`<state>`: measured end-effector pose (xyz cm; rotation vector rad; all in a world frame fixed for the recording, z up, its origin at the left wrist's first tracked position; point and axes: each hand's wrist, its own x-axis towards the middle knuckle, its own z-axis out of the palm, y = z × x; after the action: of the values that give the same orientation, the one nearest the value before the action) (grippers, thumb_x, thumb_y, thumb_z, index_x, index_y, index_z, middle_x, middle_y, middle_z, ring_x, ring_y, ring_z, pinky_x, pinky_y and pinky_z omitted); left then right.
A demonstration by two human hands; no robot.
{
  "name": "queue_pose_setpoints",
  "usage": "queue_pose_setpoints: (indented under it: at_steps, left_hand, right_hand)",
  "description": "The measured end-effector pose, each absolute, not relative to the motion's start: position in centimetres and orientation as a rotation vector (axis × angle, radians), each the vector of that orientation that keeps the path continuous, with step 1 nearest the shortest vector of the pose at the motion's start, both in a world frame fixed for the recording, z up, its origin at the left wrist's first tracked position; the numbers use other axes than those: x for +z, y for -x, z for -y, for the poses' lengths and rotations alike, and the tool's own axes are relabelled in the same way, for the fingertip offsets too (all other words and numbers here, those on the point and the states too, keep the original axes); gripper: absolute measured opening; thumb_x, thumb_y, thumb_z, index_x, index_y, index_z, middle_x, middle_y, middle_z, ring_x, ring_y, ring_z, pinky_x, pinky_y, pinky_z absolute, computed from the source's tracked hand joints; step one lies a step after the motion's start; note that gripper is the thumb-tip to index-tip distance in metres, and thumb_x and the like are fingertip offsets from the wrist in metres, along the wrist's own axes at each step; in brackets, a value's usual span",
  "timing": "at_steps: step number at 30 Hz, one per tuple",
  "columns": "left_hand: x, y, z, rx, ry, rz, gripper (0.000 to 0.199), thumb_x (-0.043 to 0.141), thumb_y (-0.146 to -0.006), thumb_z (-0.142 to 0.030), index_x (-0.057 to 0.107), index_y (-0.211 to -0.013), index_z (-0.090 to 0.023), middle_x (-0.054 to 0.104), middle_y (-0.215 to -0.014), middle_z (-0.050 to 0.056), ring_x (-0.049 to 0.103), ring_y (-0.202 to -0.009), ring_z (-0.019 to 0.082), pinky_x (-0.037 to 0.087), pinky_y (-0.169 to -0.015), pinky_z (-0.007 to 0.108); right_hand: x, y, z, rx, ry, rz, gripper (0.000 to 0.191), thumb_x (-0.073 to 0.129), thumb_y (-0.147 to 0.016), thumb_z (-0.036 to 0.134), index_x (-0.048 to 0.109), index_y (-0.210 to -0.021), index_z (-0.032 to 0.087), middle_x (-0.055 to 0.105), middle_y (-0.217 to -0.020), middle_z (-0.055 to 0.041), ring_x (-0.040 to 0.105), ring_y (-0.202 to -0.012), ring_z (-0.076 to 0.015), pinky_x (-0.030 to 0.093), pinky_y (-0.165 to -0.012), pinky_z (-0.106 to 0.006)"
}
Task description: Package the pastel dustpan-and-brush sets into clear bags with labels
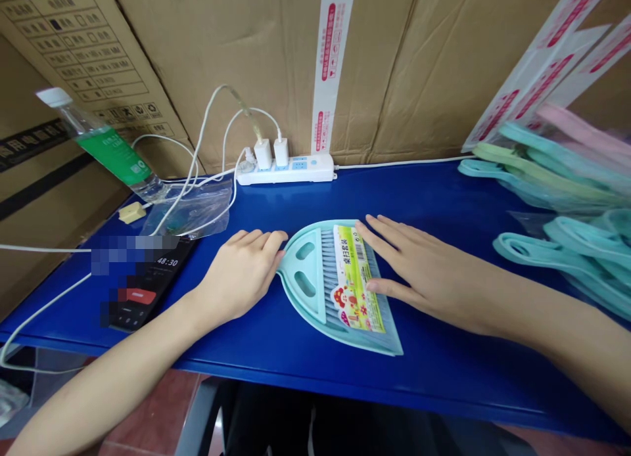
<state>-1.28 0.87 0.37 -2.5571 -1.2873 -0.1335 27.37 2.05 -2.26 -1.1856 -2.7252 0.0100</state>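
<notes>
In front of me a light teal dustpan (331,341) lies flat, its wide edge to the right. A matching hand brush (303,265) with grey-blue bristles is nested in it. Across the bristles lies a printed yellow-green label card (358,278) with a mushroom picture. My left hand (241,272) is closed round the handle end at the left, hiding most of it. At the right side, my right hand (409,262) rests with fingers spread, its fingertips touching the card's right edge.
Teal, green and pink dustpan sets in clear plastic (566,246) pile up at the right. A white power strip (286,170) with chargers and cables sits at the back. To the left are a tilted water bottle (113,154), a plastic bag (197,209) and a phone (148,292). Cardboard boxes (276,55) stand behind.
</notes>
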Motion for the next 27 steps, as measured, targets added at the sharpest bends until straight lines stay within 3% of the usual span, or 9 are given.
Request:
queue_pose_setpoints:
  at_steps: [3,6,9,15,17,22,27]
  left_hand:
    - [0.2,1.2,-0.9,-0.111,2.606,1.326,0.026,0.032,-0.099,-0.020,0.056,-0.108,-0.015,0.072,-0.086,0.007,0.068,-0.074,0.024,0.054,-0.072,0.039]
    - [0.0,1.2,-1.0,-0.196,2.711,1.364,0.026,0.029,-0.100,-0.021,0.051,-0.114,-0.016,0.072,-0.101,0.009,0.070,-0.086,0.023,0.055,-0.076,0.039]
    - [-0.2,1.1,-1.0,-0.282,2.813,1.430,0.026,0.029,-0.101,-0.025,0.046,-0.119,-0.017,0.069,-0.112,0.010,0.069,-0.097,0.023,0.056,-0.078,0.038]
    - [0.3,0.8,-1.1,-0.241,2.806,1.605,0.029,0.029,-0.101,-0.027,0.041,-0.125,-0.016,0.070,-0.102,0.010,0.070,-0.089,0.024,0.055,-0.073,0.038]
    - [0.7,0.9,-1.1,-0.259,2.757,1.667,0.030,0.029,-0.101,-0.027,0.041,-0.127,-0.016,0.069,-0.096,0.008,0.069,-0.083,0.023,0.054,-0.070,0.036]
    - [1.3,1.1,-0.9,-0.330,2.697,1.760,0.032,0.028,-0.101,-0.028,0.039,-0.129,-0.017,0.068,-0.086,0.004,0.068,-0.071,0.020,0.053,-0.066,0.033]
    - [1.2,0.6,-0.6,-0.308,2.681,1.766,0.033,0.030,-0.100,-0.025,0.038,-0.131,-0.015,0.067,-0.082,0.004,0.069,-0.075,0.022,0.052,-0.067,0.033]
  right_hand:
    - [-2.1,-27.3,-2.4,0.041,1.201,2.736,0.082,0.025,-0.094,0.067,0.038,-0.150,0.008,0.045,-0.148,-0.0214,0.039,-0.138,-0.0351,0.043,-0.107,-0.053]
    - [-1.9,-27.2,-2.8,0.089,1.203,2.709,0.077,0.029,-0.095,0.064,0.038,-0.151,0.013,0.049,-0.147,-0.0169,0.043,-0.136,-0.0335,0.045,-0.106,-0.053]
    - [-1.4,-26.9,-3.1,0.154,1.253,2.663,0.078,0.027,-0.095,0.063,0.039,-0.149,0.009,0.053,-0.144,-0.0193,0.050,-0.131,-0.0339,0.047,-0.103,-0.053]
    - [-0.8,-26.2,-3.8,0.365,1.383,2.467,0.076,0.028,-0.092,0.061,0.048,-0.143,0.008,0.063,-0.130,-0.0208,0.058,-0.123,-0.0337,0.048,-0.102,-0.052]
    - [-0.7,-25.9,-4.0,0.569,1.409,2.323,0.074,0.033,-0.092,0.059,0.042,-0.147,0.011,0.068,-0.122,-0.0185,0.064,-0.114,-0.0324,0.052,-0.097,-0.052]
    - [-0.5,-24.8,-3.0,1.411,1.152,1.925,0.067,0.032,-0.098,0.039,0.008,-0.158,0.021,0.071,-0.120,-0.0128,0.072,-0.098,-0.0249,0.060,-0.083,-0.044]
    - [-0.9,-23.8,-1.4,1.620,0.954,1.873,0.056,0.031,-0.099,0.025,0.021,-0.155,0.026,0.071,-0.120,-0.0130,0.072,-0.098,-0.0237,0.061,-0.082,-0.044]
